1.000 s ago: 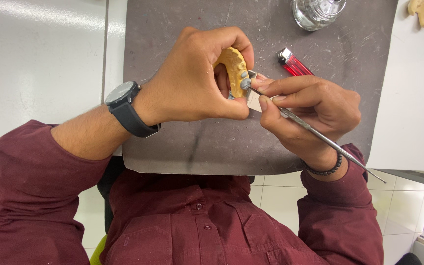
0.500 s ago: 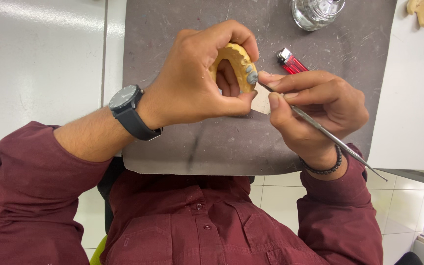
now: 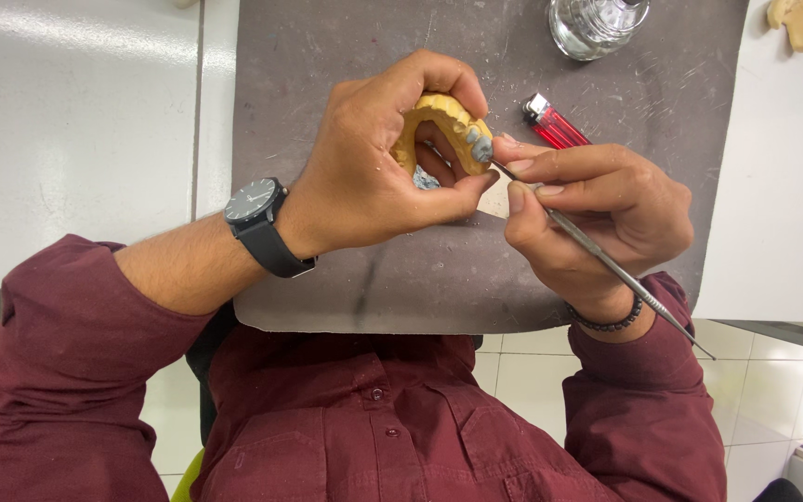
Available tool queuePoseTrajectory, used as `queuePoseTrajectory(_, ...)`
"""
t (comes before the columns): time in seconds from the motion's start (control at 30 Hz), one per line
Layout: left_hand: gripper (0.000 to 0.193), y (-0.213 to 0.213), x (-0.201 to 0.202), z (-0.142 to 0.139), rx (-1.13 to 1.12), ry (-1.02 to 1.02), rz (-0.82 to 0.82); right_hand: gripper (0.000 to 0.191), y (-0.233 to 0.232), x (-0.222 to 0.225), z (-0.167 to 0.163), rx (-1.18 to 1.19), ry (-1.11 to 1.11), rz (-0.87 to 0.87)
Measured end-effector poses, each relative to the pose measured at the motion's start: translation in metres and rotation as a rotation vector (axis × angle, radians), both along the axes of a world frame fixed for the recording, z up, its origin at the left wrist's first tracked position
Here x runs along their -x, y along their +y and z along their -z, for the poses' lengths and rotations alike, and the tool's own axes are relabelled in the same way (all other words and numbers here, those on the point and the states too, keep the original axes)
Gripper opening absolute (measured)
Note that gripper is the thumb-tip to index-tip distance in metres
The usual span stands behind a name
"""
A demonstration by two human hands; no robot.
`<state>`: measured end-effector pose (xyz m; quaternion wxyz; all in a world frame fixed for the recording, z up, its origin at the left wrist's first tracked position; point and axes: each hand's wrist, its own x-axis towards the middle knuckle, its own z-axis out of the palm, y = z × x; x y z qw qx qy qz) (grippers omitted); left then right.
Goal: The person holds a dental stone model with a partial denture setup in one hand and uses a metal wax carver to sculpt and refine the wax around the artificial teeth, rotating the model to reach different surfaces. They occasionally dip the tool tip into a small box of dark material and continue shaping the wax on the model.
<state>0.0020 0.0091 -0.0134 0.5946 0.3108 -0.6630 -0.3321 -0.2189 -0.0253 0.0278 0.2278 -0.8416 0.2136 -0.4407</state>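
We work over a grey mat (image 3: 327, 74) on the white table (image 3: 67, 139), with a glass jar (image 3: 597, 23) at its far edge and a red lighter (image 3: 558, 125) just beyond our right hand. Our left hand (image 3: 374, 172) is clamped around a yellow dental cast (image 3: 448, 121) held above the mat. Our right hand (image 3: 597, 214) pinches a thin metal tool (image 3: 606, 265) — its tip touching the grey tooth (image 3: 481, 147) on the cast.

No packages, labels, signs or screens visible.
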Motion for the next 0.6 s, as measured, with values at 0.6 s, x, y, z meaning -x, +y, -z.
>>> queuePoseTrajectory(0.6, 0.040, 0.012, 0.017, 0.006, -0.238, 0.256, 0.109, 0.023, 0.003, 0.003, 0.012, -0.095, -0.145, 0.099)
